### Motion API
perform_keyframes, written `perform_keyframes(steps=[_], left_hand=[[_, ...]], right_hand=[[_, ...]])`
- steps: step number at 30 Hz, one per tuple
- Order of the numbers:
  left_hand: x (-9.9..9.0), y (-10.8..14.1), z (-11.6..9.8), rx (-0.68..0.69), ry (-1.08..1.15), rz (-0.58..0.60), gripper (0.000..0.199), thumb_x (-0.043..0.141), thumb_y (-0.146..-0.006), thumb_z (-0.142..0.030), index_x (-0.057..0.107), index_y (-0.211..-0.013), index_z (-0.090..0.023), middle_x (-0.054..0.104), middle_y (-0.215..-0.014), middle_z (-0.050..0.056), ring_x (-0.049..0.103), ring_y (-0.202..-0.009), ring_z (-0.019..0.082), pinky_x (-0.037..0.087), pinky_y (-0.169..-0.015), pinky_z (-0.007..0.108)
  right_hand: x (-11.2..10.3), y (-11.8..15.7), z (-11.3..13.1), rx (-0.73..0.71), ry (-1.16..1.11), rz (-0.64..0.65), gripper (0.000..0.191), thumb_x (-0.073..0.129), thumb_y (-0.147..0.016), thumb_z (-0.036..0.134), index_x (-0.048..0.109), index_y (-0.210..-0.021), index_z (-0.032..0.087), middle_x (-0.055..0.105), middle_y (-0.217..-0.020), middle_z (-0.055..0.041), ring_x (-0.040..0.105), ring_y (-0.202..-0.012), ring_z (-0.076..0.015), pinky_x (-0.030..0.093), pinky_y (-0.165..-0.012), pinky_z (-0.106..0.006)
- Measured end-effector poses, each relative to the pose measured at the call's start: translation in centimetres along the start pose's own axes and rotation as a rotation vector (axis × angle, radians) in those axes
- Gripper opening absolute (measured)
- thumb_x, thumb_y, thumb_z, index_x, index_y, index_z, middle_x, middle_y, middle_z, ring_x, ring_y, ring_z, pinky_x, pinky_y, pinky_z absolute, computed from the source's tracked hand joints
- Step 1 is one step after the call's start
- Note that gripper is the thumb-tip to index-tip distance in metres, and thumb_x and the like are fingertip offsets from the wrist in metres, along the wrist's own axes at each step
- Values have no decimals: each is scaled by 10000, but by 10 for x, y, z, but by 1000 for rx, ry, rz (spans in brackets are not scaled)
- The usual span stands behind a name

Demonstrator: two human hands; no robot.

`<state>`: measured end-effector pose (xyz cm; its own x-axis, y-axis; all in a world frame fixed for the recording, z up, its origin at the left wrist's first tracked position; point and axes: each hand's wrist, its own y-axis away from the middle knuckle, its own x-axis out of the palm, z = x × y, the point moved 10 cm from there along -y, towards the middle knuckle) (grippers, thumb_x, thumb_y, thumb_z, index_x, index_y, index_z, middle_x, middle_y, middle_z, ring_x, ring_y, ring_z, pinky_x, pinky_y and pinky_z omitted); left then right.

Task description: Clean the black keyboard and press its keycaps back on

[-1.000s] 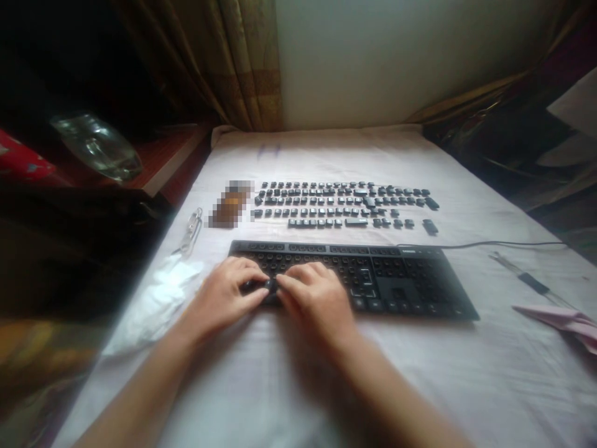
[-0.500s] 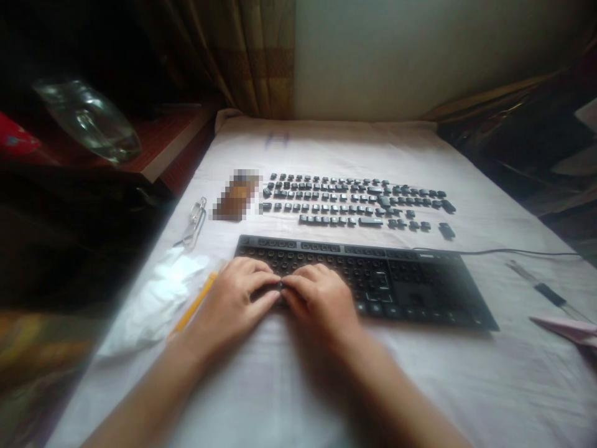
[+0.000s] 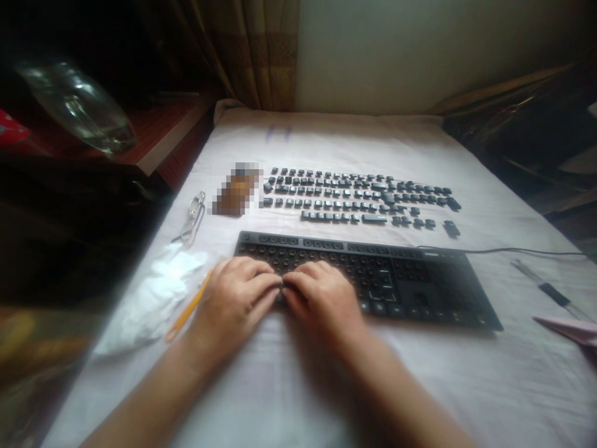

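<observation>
A black keyboard (image 3: 438, 286) with its keycaps off lies across the white-covered table. Over its left front part, my left hand (image 3: 242, 289) and my right hand (image 3: 321, 295) meet at the fingertips. Both hands are closed in a pinch around something small and dark (image 3: 282, 284), too small to make out, at the keyboard's front edge. Behind the keyboard, loose black keycaps (image 3: 326, 204) lie in several rows, with a long keycap (image 3: 374, 218) in the nearest row.
Left of the keyboard are an orange-handled tool (image 3: 186, 314), a crumpled white cloth (image 3: 153, 292) and eyeglasses (image 3: 192, 218). A blurred-out brown object (image 3: 236, 191) lies behind. On the right are a cable (image 3: 504, 251), a dark-handled tool (image 3: 554, 295) and a pink item (image 3: 566, 330).
The view has shifted slightly. Both hands stay pinched together at nearly the same place on the keyboard.
</observation>
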<state>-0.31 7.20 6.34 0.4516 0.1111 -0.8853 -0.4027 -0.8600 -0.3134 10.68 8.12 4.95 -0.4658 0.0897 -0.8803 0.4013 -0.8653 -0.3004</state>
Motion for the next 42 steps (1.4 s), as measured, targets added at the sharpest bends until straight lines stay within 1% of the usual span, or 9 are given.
perform_keyframes(steps=[4,9,12,17,20,24,29,36,42], left_hand=[[0,0,1,-9,30,-11,150,582,-936,-286,717,-997,-265,716,-1037,28,618,-976,222,454,-877,412],[2,-1,6,-36,157,-41,108,603,-917,-264,705,-949,-253,721,-974,19,633,-939,204,485,-852,376],[4,-2,8,-53,204,-59,94,613,-905,-253,702,-935,-246,726,-962,19,635,-939,205,496,-857,380],[5,-1,11,-57,224,-65,104,618,-903,-256,699,-969,-252,716,-984,28,629,-950,209,506,-862,389],[-1,1,8,-30,170,-67,142,601,-920,-253,703,-1018,-262,707,-1001,29,619,-951,207,498,-848,375],[-13,7,-8,97,-34,-70,174,574,-938,-278,728,-1017,-287,702,-944,29,603,-891,218,459,-790,386],[-11,18,-14,176,-158,-29,223,557,-941,-290,722,-1086,-331,705,-961,32,596,-900,226,447,-823,405],[-11,22,-25,265,-225,-86,241,528,-965,-271,721,-1108,-254,712,-969,51,578,-913,225,451,-815,399],[-13,21,-29,264,-218,-105,230,543,-967,-225,727,-1104,-215,704,-958,40,568,-906,212,441,-826,376]], right_hand=[[-1,0,1,-12,-7,-3,106,639,-898,242,745,-910,244,747,-913,-28,614,-803,-203,425,-700,-321],[-2,0,2,-19,11,-15,105,636,-899,238,741,-889,234,747,-914,-38,612,-807,-204,425,-708,-326],[-2,-1,3,-20,11,-13,101,641,-893,230,742,-881,231,746,-910,-39,611,-803,-204,429,-707,-326],[-3,-1,2,-1,-23,-15,101,658,-883,219,753,-860,244,745,-889,-29,615,-795,-198,443,-697,-316],[-4,0,1,4,-31,-31,97,667,-875,215,757,-857,245,745,-887,-33,615,-793,-197,451,-695,-313],[-5,1,0,12,-50,-52,108,655,-887,225,761,-870,242,742,-879,-37,614,-783,-194,460,-694,-311],[-4,2,-2,20,-73,-59,112,654,-892,235,766,-900,244,740,-883,-36,608,-779,-188,468,-696,-304],[-11,8,5,-33,-20,-152,174,594,-935,236,767,-941,228,741,-879,-52,587,-760,-182,454,-700,-308],[-18,14,13,-93,-5,-239,202,559,-953,191,758,-986,180,727,-886,-67,570,-788,-193,436,-701,-317]])
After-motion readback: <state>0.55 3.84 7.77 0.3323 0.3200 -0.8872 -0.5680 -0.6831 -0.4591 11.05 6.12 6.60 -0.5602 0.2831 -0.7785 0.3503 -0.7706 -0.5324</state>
